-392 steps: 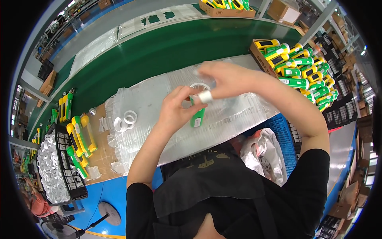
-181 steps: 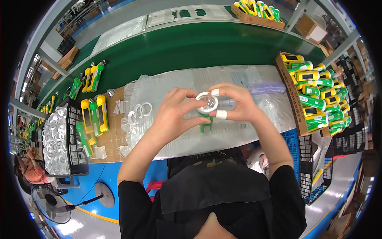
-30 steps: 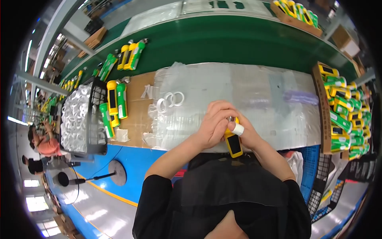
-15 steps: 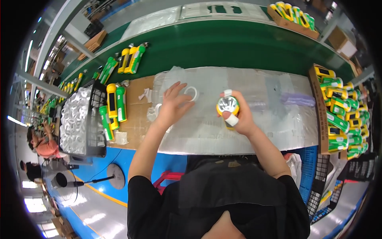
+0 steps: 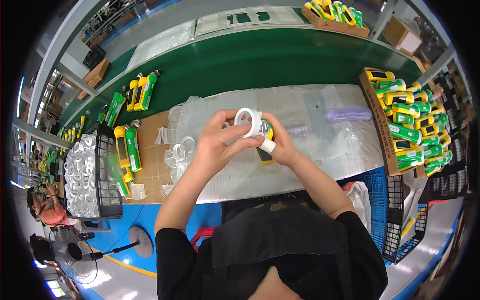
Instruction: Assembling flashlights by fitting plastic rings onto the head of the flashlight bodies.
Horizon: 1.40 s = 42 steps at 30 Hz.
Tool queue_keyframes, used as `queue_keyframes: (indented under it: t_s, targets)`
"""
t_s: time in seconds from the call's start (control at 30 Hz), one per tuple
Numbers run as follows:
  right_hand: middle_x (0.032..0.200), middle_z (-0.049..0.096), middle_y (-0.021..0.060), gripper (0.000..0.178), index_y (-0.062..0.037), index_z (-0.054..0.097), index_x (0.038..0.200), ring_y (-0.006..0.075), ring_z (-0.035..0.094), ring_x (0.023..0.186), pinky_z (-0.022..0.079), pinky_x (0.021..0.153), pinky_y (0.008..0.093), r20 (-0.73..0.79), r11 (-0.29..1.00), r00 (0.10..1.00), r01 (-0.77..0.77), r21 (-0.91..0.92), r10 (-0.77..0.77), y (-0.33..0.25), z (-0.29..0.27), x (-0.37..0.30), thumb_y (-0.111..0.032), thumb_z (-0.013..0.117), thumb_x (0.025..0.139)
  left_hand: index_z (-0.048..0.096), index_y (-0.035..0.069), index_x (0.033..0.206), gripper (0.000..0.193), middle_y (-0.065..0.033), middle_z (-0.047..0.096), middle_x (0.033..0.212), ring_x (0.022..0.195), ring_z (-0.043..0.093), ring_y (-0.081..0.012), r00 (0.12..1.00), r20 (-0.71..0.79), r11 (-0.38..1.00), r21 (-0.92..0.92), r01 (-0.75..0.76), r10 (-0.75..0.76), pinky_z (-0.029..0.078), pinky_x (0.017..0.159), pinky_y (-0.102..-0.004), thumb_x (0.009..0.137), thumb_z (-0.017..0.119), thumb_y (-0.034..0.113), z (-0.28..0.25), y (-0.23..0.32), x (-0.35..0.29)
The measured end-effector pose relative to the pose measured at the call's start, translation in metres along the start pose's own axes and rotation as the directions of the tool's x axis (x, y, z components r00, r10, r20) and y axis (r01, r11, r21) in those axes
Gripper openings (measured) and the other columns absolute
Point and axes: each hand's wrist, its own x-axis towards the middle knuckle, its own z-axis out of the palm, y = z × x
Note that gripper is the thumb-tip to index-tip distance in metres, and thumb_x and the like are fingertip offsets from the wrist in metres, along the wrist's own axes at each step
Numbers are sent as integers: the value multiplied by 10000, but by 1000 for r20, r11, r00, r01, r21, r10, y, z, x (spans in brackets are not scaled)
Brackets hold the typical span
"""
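Well, at the far left a black crate [image 5: 102, 172] holds a heap of white rings [image 5: 81, 175], and just right of it yellow and green flashlights [image 5: 121, 146] lie on brown cardboard [image 5: 152, 172], with more flashlights [image 5: 135, 95] set down on the green surface [image 5: 200, 70] beyond. Next come two loose white rings [image 5: 174, 151] side by side on the plastic-covered tabletop [image 5: 320, 155], near the left forearm. The left hand [image 5: 217, 142] pinches a single white ring [image 5: 256, 122] between thumb and fingers, lifted over the middle of the tabletop, its round mouth tilted up toward the camera. Immediately right of that ring, and slightly nearer the body, is the clear, shiny head of a yellow-and-green flashlight [image 5: 265, 156], which the fingers of the right hand [image 5: 282, 145] grasp around its upper end, white wrapping on the thumb. The flashlight's long axis appears to run from that raised head downward and a little toward the wearer; ring and head overlap in this view, and I cannot tell whether they touch or whether the lower end meets the tabletop. Farther right lies a translucent purple roll [image 5: 348, 114], then a cardboard box [image 5: 378, 122] packed with flashlights [image 5: 405, 132], and below it a blue crate [image 5: 375, 200].
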Motion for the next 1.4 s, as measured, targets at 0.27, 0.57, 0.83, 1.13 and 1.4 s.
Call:
queue_keyframes:
  t_s: [0.27,0.57,0.83,1.13,1.4]
  targets:
    - [1235,564,76,616,-90,425,1378,213,559,1133,458,949,342,-10,978,984,177,-113,-180,-16,-12,6,-254,717,862,730,106,976,329,-98,604,1066,882,563,-240,997,82,998,55,-17,13,480,716,-348,679,831,204,-5,6,11]
    - [1035,603,93,428,-63,617,1100,264,629,864,504,746,354,443,576,896,365,-732,-6,-121,-56,31,-107,777,706,653,89,1039,392,-110,659,1043,966,645,-288,988,155,1000,5,-14,13,516,813,-372,689,826,124,24,18,12]
    - [859,527,104,252,-23,567,889,259,577,729,471,625,363,528,495,711,285,-821,465,-142,-50,66,-25,675,661,620,50,972,334,-85,672,995,918,659,-252,998,38,992,-106,62,-58,520,795,-342,696,809,59,47,13,12]
    - [758,608,142,251,-9,596,843,324,604,670,477,592,395,47,239,876,-79,-968,480,-140,-31,54,-176,725,708,629,102,983,346,-70,638,905,805,632,-272,998,-52,995,-97,27,-32,501,665,-364,688,811,96,59,8,14]
    - [849,632,180,463,24,594,824,355,627,769,498,669,442,504,409,807,366,-836,308,-130,-53,53,-404,730,713,632,89,991,346,-71,644,917,803,635,-262,998,-59,994,-100,-32,26,508,678,-358,694,810,92,62,1,12]
